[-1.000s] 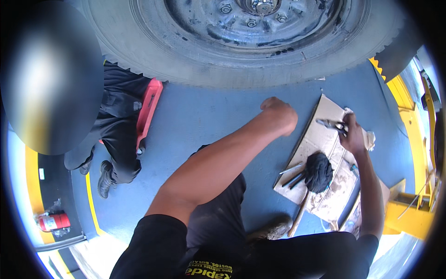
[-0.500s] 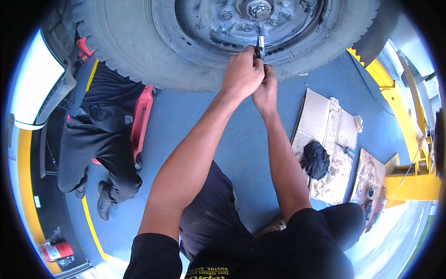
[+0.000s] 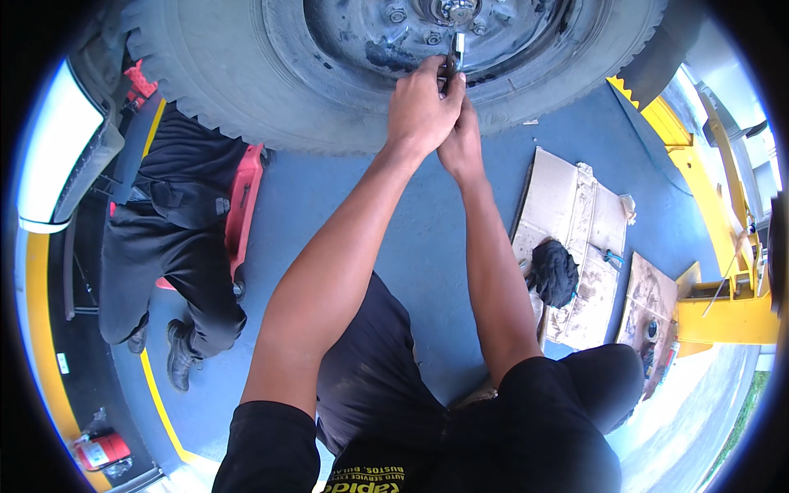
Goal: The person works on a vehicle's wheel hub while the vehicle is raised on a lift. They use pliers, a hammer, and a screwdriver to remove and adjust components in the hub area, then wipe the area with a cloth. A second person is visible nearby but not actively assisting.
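My left hand (image 3: 421,108) is closed around a dark tool with a shiny silver socket-like end (image 3: 458,49). Just below and to its right, my right hand (image 3: 462,144) is closed at the tool's lower part, its fingers partly hidden behind the left hand. The silver end points up toward the wheel hub (image 3: 457,10) and stands in front of the grey steel rim (image 3: 362,41). Whether it touches the rim, I cannot tell. Lug nuts (image 3: 432,38) surround the hub. A big treaded tire (image 3: 238,74) encloses the rim.
At left, another person in dark clothes (image 3: 181,238) lies on a red creeper (image 3: 243,205), partly behind the tire. Stained cardboard (image 3: 559,193) with a black cloth (image 3: 554,273) is on the blue floor at right. Beyond stands a yellow lift arm (image 3: 715,316). A red extinguisher (image 3: 103,450) is at lower left.
Both hands and the tool have moved up slightly, bringing the silver end nearer the hub. The whole view has shifted a little. Both hands keep their grip.
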Tool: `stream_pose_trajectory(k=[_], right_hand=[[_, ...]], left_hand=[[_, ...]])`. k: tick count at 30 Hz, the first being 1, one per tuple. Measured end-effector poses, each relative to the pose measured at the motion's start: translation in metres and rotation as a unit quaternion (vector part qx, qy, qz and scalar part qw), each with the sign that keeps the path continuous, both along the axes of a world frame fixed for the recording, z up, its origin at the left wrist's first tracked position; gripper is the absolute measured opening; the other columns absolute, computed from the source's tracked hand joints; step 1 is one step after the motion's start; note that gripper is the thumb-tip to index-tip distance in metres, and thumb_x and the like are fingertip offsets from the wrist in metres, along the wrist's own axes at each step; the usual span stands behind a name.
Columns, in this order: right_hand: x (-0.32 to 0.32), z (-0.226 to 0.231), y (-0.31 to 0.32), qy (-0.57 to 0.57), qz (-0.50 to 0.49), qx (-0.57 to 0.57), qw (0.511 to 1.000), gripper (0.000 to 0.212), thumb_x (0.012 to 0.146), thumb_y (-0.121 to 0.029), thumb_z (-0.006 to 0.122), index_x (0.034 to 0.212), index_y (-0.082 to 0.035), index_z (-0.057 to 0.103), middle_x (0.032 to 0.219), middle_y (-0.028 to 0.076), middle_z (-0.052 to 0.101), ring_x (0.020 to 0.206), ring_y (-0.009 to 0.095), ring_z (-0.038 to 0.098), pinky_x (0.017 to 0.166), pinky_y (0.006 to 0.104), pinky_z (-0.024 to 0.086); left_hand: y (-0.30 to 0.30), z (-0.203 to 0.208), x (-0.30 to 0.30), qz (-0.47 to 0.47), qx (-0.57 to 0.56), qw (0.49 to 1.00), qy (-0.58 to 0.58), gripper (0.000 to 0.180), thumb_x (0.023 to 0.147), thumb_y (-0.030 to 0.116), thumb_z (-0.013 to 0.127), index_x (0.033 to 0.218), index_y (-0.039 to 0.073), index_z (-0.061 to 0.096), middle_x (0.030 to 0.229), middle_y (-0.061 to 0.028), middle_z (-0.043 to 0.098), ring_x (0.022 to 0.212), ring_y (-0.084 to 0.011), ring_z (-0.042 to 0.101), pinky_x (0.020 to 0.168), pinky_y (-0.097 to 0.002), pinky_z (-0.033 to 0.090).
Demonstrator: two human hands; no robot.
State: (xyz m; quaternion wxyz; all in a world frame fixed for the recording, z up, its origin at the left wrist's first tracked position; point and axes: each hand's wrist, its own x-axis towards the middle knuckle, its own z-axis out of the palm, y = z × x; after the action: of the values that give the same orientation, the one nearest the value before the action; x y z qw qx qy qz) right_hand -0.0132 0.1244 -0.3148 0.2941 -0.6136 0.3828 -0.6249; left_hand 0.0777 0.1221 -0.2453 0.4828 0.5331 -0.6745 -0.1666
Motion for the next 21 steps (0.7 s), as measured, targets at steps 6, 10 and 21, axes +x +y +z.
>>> stream_pose_trajectory(k=[6,10,21], right_hand=[[-0.004,-0.01,-0.009,-0.004,0.002,0.042,0.999,0.035,0.106,-0.011,0.061,0.137,0.005,0.061,0.128,0.02,0.073,0.12,0.027,0.068,0.104,0.0396,0.051],[-0.006,-0.014,-0.015,0.038,-0.025,0.022,0.999,0.036,0.105,-0.011,0.062,0.137,0.005,0.061,0.127,0.021,0.073,0.12,0.028,0.069,0.104,0.04,0.051],[-0.008,-0.021,-0.027,0.077,-0.036,0.03,0.996,0.039,0.104,-0.01,0.062,0.14,0.006,0.06,0.131,0.021,0.071,0.121,0.029,0.068,0.105,0.0398,0.051]], left_hand=[[0.001,0.003,0.0,-0.002,0.02,1.0,-0.001,0.035,0.102,0.031,0.069,0.122,0.001,0.071,0.106,-0.0189,0.081,0.098,-0.0366,0.079,0.09,-0.0481,0.062],[-0.002,0.001,-0.001,0.002,0.016,1.0,-0.004,0.034,0.102,0.03,0.069,0.122,0.002,0.072,0.106,-0.0182,0.081,0.098,-0.0348,0.08,0.091,-0.0474,0.062],[-0.006,0.0,0.004,-0.01,0.015,1.0,0.018,0.037,0.103,0.028,0.07,0.129,0.002,0.072,0.111,-0.017,0.081,0.1,-0.0316,0.081,0.092,-0.046,0.064]])
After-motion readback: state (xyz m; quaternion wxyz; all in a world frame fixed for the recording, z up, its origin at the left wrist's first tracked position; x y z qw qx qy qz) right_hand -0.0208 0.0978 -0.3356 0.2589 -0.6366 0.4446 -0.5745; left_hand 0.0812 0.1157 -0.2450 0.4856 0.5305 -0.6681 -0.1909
